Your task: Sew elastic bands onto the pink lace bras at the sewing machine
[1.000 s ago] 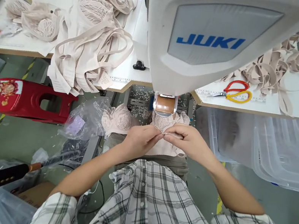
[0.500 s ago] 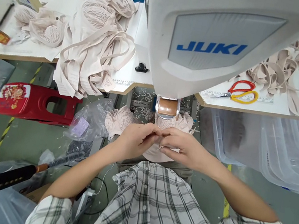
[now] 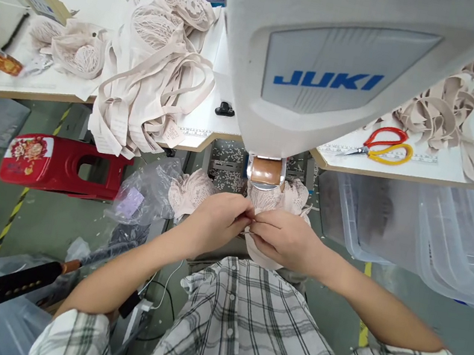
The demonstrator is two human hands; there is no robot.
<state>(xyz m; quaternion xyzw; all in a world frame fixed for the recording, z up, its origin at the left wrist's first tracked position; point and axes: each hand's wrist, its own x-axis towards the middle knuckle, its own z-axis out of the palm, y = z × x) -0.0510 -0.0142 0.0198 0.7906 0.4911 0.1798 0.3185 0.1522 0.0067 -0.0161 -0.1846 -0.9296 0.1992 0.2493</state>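
A pale pink lace bra (image 3: pixel 192 189) lies across my lap, under and in front of the head of a JUKI sewing machine (image 3: pixel 243 38). My left hand (image 3: pixel 219 221) is closed in a pinch at the bra's near edge. Right against it, my right hand (image 3: pixel 285 238) is also closed, its thumb and fingertips touching those of the left. The bit of fabric between the fingertips is mostly hidden. Just beyond the hands sits the machine's sewing end with a brown guard (image 3: pixel 266 171), and lace bunches beneath it.
A pile of finished-looking pale bras (image 3: pixel 160 66) hangs over the left table edge. On the right lie red-and-yellow thread snips (image 3: pixel 384 147) and a heap of beige straps (image 3: pixel 441 109). Clear plastic bins (image 3: pixel 375 226) stand at right, a red stool (image 3: pixel 60 164) at left.
My right hand's fingers have closed in more tightly against the left fingertips. The fabric below them has shifted slightly right. The view has moved a little.
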